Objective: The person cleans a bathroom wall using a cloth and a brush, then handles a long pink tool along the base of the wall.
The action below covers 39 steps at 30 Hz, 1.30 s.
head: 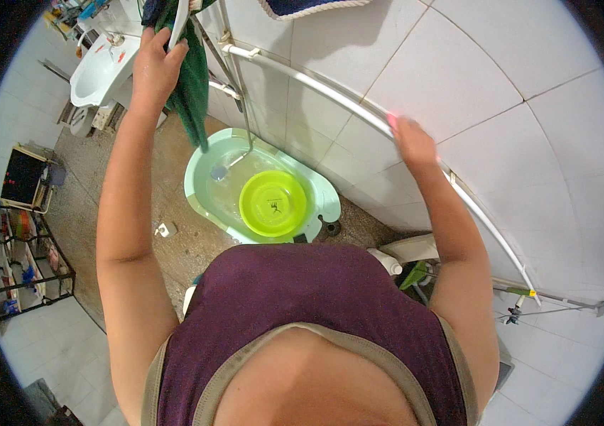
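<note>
My left hand (158, 66) is raised at the upper left, closed on a white handle-like piece (180, 24); a dark green cloth (191, 90) hangs beside it. At the right, my right hand (413, 141) is against the white wall pipe (334, 96), with a pink thing (392, 121) showing at its fingers; motion blur hides its grip. Below and between the hands stands a pale green baby bathtub (198, 199) with water. In it are a lime green basin (272, 203) and a shower head (218, 173).
A white washbasin (94, 74) is at the upper left. A black wire rack (30, 287) stands at the left, near a black-panelled frame (24, 177). A small white bottle (166, 229) lies on the floor. A white container (387, 262) is near my right side, by the tiled wall.
</note>
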Each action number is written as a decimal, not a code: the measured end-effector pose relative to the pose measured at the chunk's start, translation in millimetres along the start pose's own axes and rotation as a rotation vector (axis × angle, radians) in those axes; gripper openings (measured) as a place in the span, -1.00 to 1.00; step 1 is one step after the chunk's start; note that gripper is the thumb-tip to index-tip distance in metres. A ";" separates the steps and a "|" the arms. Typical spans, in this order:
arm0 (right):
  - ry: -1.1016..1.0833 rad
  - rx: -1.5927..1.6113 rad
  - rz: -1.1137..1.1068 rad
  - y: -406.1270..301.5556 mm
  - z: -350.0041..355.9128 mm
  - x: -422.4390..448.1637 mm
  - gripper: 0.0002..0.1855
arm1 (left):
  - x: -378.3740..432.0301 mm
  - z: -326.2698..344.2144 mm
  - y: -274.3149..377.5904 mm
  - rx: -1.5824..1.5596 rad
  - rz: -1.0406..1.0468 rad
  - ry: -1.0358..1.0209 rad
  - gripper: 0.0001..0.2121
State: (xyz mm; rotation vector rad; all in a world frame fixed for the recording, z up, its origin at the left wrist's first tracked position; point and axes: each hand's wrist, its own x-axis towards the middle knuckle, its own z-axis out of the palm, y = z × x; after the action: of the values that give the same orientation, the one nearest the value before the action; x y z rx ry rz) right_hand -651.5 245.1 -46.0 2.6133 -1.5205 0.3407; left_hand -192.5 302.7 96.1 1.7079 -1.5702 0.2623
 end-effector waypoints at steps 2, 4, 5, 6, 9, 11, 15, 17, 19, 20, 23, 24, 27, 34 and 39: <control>0.114 -0.004 -0.058 21.2 -0.6 -30.1 -0.71 | -0.3 0.2 -4.8 -0.014 0.071 0.041 -0.75; -0.151 -0.143 0.288 23.8 -5.5 -51.4 -0.74 | -0.6 5.0 -4.2 -0.027 0.078 0.013 -0.75; -0.155 -0.147 0.290 24.2 -0.3 -41.4 -0.74 | 0.0 7.5 -3.1 -0.036 0.089 -0.015 -0.76; 0.005 -0.149 0.120 14.9 4.3 -31.8 -0.75 | -0.2 13.5 1.9 -0.119 0.067 -0.023 -0.76; 0.056 -0.175 0.014 -17.6 0.2 19.6 -0.75 | 1.8 21.4 -1.2 -0.095 0.099 -0.082 -0.77; -0.078 -0.194 0.092 -16.8 0.6 17.0 -0.74 | -1.1 26.9 -4.3 -0.093 0.119 -0.073 -0.77; -0.118 0.050 0.295 11.2 -25.7 -29.6 -0.61 | -7.0 29.6 -4.3 -0.113 0.077 -0.060 -0.75; -0.166 0.054 0.337 15.9 -19.2 -29.2 -0.53 | -5.6 29.6 2.4 -0.154 0.074 -0.069 -0.75; -0.111 0.094 0.213 7.1 -10.4 -5.5 -0.56 | -6.6 29.8 6.4 -0.179 0.080 -0.083 -0.75; -0.155 0.026 0.173 -6.5 -19.6 8.7 -0.57 | -9.3 33.1 2.7 -0.181 0.090 -0.091 -0.75; -0.138 -0.043 0.094 -13.5 -20.3 8.8 -0.58 | -12.3 29.7 8.8 -0.127 0.080 -0.060 -0.76; -0.093 -0.051 0.056 -11.1 -20.3 5.8 -0.58 | -14.2 30.3 8.7 -0.155 0.092 -0.051 -0.77; -0.164 0.007 0.120 -5.4 -27.2 12.7 -0.57 | -18.3 29.8 13.0 -0.198 0.094 -0.069 -0.78; -0.067 -0.003 0.074 -27.2 -62.4 47.7 -0.59 | -22.0 27.8 13.4 -0.228 0.105 -0.085 -0.77; -0.248 -0.080 0.089 -30.2 -52.9 33.5 -0.59 | -26.7 28.2 5.6 -0.196 0.154 -0.057 -0.76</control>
State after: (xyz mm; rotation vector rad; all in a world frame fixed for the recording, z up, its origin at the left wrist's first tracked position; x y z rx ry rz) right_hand -616.8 242.2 14.1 2.6101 -1.6877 -0.0406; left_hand -213.0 304.7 62.8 1.4579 -1.7129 0.1326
